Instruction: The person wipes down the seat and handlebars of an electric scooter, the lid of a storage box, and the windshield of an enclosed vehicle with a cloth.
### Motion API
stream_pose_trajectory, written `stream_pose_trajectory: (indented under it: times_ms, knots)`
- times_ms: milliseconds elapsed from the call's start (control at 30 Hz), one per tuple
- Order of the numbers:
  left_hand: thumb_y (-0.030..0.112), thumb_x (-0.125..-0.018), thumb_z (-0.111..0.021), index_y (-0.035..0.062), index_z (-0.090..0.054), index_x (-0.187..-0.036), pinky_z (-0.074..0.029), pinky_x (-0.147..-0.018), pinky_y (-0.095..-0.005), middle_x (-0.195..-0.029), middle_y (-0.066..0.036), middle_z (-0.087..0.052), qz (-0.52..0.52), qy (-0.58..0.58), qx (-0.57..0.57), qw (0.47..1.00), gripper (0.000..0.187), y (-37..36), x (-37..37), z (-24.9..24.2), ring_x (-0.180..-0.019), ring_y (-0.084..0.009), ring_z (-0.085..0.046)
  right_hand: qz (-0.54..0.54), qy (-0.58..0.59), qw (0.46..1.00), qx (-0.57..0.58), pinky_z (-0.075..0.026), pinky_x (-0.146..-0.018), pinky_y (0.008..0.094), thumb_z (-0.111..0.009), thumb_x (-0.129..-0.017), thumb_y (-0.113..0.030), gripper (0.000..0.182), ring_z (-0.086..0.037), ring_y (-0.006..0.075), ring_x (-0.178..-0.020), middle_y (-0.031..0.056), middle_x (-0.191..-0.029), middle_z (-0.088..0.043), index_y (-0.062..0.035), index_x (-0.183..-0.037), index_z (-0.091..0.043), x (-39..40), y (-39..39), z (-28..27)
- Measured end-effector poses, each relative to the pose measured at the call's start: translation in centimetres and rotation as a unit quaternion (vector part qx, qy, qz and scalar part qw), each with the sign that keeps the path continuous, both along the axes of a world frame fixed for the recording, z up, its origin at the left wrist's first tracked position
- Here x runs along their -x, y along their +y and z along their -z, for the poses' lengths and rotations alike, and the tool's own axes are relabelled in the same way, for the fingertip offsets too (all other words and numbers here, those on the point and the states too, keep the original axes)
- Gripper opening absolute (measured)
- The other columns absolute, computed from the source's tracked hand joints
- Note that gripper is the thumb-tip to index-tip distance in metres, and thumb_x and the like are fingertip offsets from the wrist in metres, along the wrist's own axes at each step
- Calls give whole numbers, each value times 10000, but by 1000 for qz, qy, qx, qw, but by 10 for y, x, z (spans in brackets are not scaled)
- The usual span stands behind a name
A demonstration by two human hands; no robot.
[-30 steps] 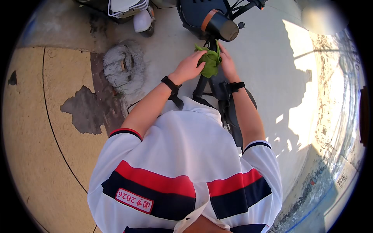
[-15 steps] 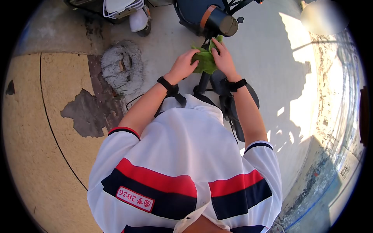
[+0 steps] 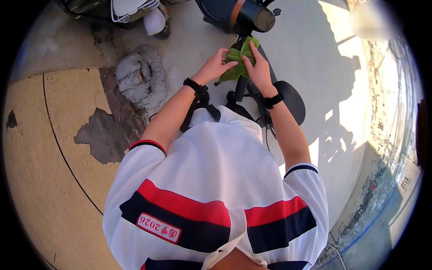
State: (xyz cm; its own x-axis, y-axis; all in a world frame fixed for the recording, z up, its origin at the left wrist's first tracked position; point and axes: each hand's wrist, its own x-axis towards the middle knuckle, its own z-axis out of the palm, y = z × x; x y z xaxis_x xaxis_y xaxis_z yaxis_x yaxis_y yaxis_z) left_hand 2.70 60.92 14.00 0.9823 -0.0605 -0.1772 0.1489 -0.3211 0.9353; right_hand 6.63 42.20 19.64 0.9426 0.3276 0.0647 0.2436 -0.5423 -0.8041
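Observation:
A green cloth (image 3: 234, 73), creased and partly folded, is held between my two hands, above the dark stem of a black wheeled vehicle. My left hand (image 3: 213, 67) pinches its left side, with thumb and fingers at the folded edge. On the right, my right hand (image 3: 259, 71) grips the cloth with its fingers pointing up along the upper corner. Each wrist wears a black band. Just beyond the cloth is the vehicle's black rounded body with an orange-brown stripe (image 3: 237, 12). The cloth and my hands hide part of the stem.
A dark rounded part (image 3: 289, 103) of the vehicle lies right of my right wrist. A rough grey lump (image 3: 141, 76) is on the floor to the left, beside a tan panel (image 3: 31, 148). Another vehicle's white-and-black part (image 3: 155, 22) stands at upper left. A weathered wall (image 3: 382, 112) runs along the right.
The cloth has been turned and folded over more between my hands. My left hand's fingers have shifted along its edge. The view has moved slightly, with the vehicle now higher in it.

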Motion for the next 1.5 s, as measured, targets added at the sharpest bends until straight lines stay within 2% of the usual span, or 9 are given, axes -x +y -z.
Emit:
stream_pose_trajectory:
  times_ms: [233,433,567,733,833,1033,1167,1400,1500]
  knots:
    - [202,-946,-681,-26,-407,-1333,-532,-774,-288,-1030,-136,-710,41,66,103,992,526,-1,-6,7,-912,-166,-697,21,-100,994,25,-529,-887,386,-717,-848,-135,401,-652,360,-1047,195,-1158,-672,-85,-1242,-663,28,-23,4]
    - [119,-953,-654,-4,-406,-1382,-536,-769,-279,-1040,-107,-711,81,94,157,980,511,6,-10,17,-909,-161,-696,54,-127,990,6,-544,-842,388,-711,-834,-90,327,-665,340,-970,178,-1065,-694,-65,-1160,-694,45,-22,-4]
    - [126,-948,-661,12,-416,-1382,-533,-754,-281,-1007,-99,-720,75,54,200,975,511,6,-5,20,-894,-152,-696,117,-118,986,-24,-540,-722,351,-694,-864,-101,227,-680,306,-826,171,-940,-702,-39,-1082,-704,54,-16,-6]
    - [154,-937,-677,12,-507,-1248,-514,-746,-277,-914,-93,-721,114,97,59,987,382,20,-1,6,-876,-126,-686,186,-10,982,-42,-475,-568,321,-656,-928,-158,165,-612,261,-590,161,-741,-664,-1,-974,-681,76,-17,-12]
    - [145,-928,-683,2,-569,-1102,-502,-735,-288,-877,-82,-712,168,97,11,981,252,27,6,1,-818,-118,-659,165,32,986,-11,-459,-549,323,-637,-949,-185,197,-576,260,-552,158,-697,-642,7,-911,-661,92,-25,-7]
    - [95,-893,-693,-19,-581,-948,-481,-686,-331,-814,-101,-677,200,35,-15,979,169,35,27,16,-718,-152,-593,221,-9,975,-5,-490,-583,344,-625,-959,-219,218,-624,285,-597,158,-698,-644,-2,-955,-644,103,-34,6]
    - [79,-878,-693,-15,-571,-943,-484,-688,-342,-808,-154,-666,225,31,-86,970,167,43,37,18,-714,-214,-614,237,-47,970,-23,-515,-763,368,-652,-931,-165,237,-661,336,-862,191,-964,-679,-18,-1111,-606,88,-34,6]
    - [87,-867,-702,-6,-562,-982,-505,-651,-363,-837,-179,-690,112,-10,-104,988,203,35,64,4,-708,-263,-665,5,-133,991,8,-437,-1037,413,-630,-879,-67,520,-496,391,-1279,222,-1324,-556,-67,-1378,-487,56,-12,0]
    - [66,-875,-684,-5,-575,-1036,-531,-725,-337,-923,-169,-715,24,-46,-40,998,207,21,66,2,-835,-244,-708,-45,-195,979,37,-428,-1045,417,-616,-892,-75,555,-488,399,-1290,238,-1375,-519,-69,-1422,-449,49,-8,4]
